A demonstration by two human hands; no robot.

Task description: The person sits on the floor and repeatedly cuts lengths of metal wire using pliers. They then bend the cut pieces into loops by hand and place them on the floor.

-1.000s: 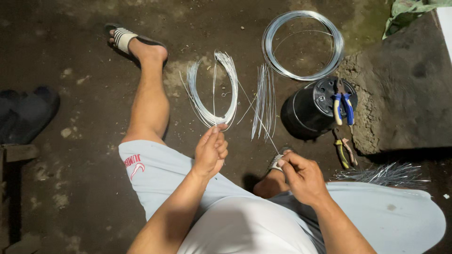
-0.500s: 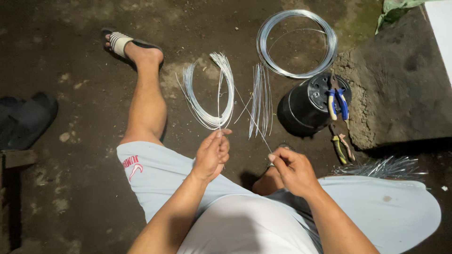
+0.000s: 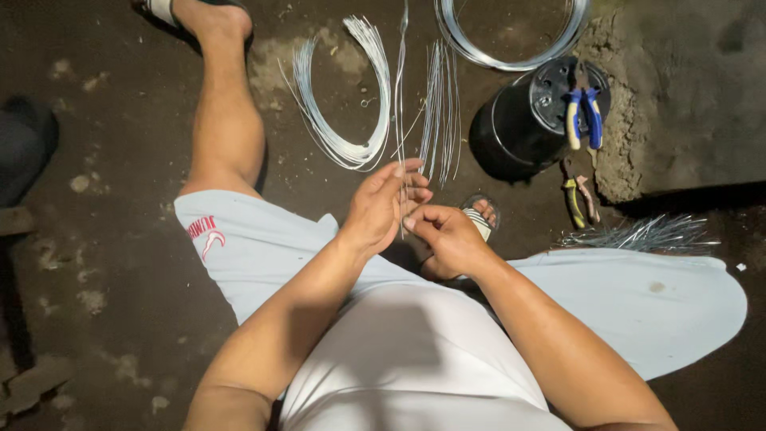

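Note:
My left hand (image 3: 383, 203) and my right hand (image 3: 443, 234) meet in front of my lap, both pinching one thin silver wire (image 3: 401, 88) that runs straight up and away from me. The fingertips of the two hands touch around it. Beyond the hands lie a bent bundle of cut wires (image 3: 339, 120) and a straighter bundle (image 3: 441, 112) on the dirt floor. I sit with my left leg stretched out and my right foot in a sandal (image 3: 481, 214) tucked under.
A wire coil (image 3: 511, 52) lies at the top. A black bucket (image 3: 515, 128) carries blue-handled pliers (image 3: 582, 112); other pliers (image 3: 581, 199) lie below it. A heap of short wire pieces (image 3: 646, 234) rests by my right thigh. A concrete slab (image 3: 686, 96) stands on the right.
My hands have come together: the right hand moved left to meet the left, and the wire now stands straight up between them. The view has shifted closer.

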